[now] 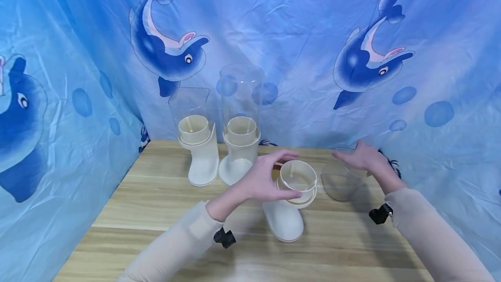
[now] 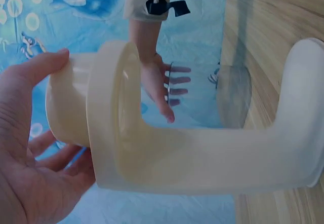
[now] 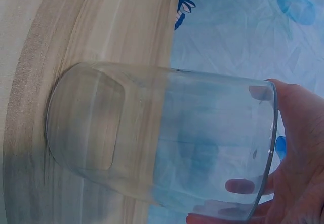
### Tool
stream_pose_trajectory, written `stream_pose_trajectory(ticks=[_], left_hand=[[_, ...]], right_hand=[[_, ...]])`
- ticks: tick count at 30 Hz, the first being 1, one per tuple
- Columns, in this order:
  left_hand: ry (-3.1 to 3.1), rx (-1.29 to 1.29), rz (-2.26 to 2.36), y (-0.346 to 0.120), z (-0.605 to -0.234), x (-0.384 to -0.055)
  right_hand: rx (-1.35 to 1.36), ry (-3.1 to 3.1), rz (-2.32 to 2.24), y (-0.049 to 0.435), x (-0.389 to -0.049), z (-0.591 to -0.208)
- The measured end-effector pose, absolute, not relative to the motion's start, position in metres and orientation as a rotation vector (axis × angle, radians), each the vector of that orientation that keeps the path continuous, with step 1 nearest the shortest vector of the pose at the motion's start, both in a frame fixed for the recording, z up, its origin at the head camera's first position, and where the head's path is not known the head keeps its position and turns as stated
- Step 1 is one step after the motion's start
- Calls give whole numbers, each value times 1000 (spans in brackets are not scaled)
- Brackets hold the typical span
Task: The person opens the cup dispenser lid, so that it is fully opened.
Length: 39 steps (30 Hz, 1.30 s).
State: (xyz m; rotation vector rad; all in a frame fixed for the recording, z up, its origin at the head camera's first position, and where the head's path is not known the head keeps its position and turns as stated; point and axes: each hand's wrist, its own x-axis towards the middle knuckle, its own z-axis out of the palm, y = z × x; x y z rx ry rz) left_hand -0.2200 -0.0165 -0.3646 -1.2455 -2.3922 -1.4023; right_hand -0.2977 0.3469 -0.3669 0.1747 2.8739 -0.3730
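Note:
My left hand (image 1: pixel 259 181) grips a cream round cup (image 2: pixel 71 102) from the side, thumb and fingers spread around it. That cup sits in the ring (image 2: pixel 104 133) of a white L-shaped stand (image 1: pixel 288 225), whose rounded foot is on the table. Farther right, my right hand (image 1: pixel 365 156) holds the rim of a clear tumbler-like container (image 3: pixel 212 127) between thumb and fingers. The container is upright, its base at the tabletop; whether it touches is hard to tell. A gap separates it from the cream cup and stand.
Behind to the left stand two similar white stands (image 1: pixel 205 164) with cream cups (image 1: pixel 241 136). Clear tall shells (image 1: pixel 240 86) rise from both. A blue dolphin-print curtain (image 1: pixel 293 55) encloses the back and sides of the wooden table (image 1: pixel 156 212).

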Motion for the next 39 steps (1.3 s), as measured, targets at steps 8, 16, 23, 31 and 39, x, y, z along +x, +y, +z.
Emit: stream_pose_trajectory(ticks=[8,16,23,31,39], left_hand=[[-2371,-1134,-1367,-13,-366,-215],[-2382,-1144,-1396,-11,-367,-218],[-2380,-1120,-1487,-16,-369,-217],[-2370,-1129,-1455,-10,-367,-219],[-2438,-989,-1307,-12,-365,-209]], right_hand=[[138,2932,-303,347,-294,-369],[25,2946,-572,369,-282,-366],[51,2793,-1062,388,-273,-393],[126,2788,-1205,395,-266,-408],[117,2794,-1248,380,-270,-411]])
